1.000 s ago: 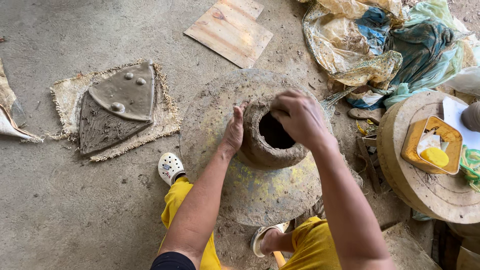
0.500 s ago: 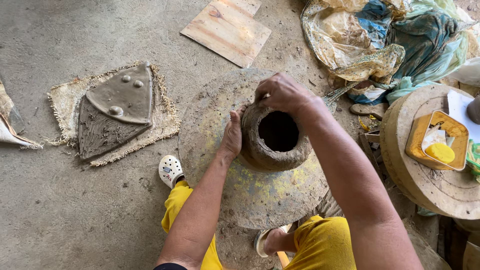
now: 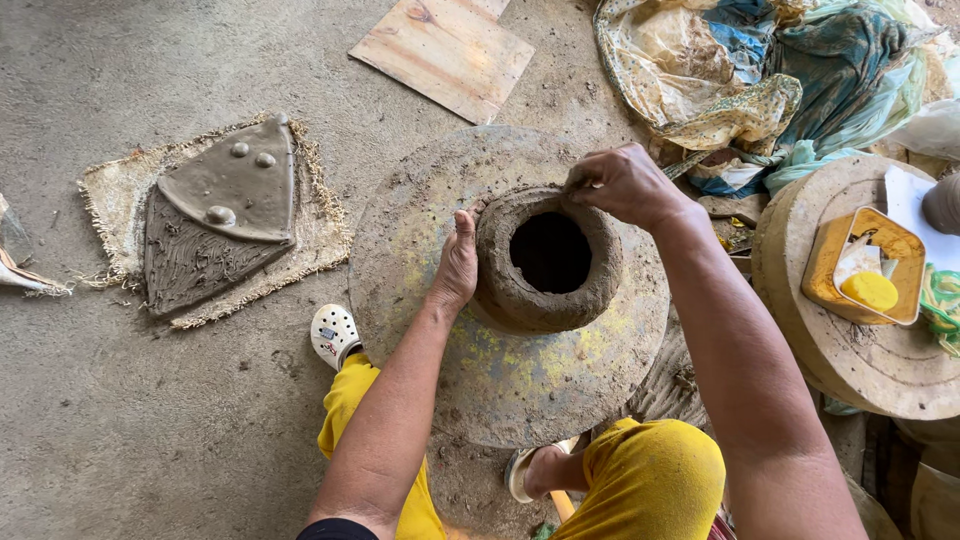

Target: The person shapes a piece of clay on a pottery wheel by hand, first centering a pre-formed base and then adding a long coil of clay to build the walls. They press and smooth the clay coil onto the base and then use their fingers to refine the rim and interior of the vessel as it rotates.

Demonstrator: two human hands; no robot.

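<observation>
A clay slab (image 3: pixel 215 225) and yellow tub (image 3: pixel 862 266) flank the round wheel (image 3: pixel 500 370); the upright clay pot (image 3: pixel 545 262) opens upward, left hand (image 3: pixel 458 262) flat against its wall, right hand (image 3: pixel 625 185) pinching its rim.

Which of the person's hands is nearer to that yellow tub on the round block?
The right hand, pinching the clay pot's far rim, is nearer the yellow tub. The left hand presses the pot's opposite side.

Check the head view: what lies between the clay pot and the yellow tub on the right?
The person's right forearm crosses the gap between clay pot and yellow tub, over round slab.
</observation>
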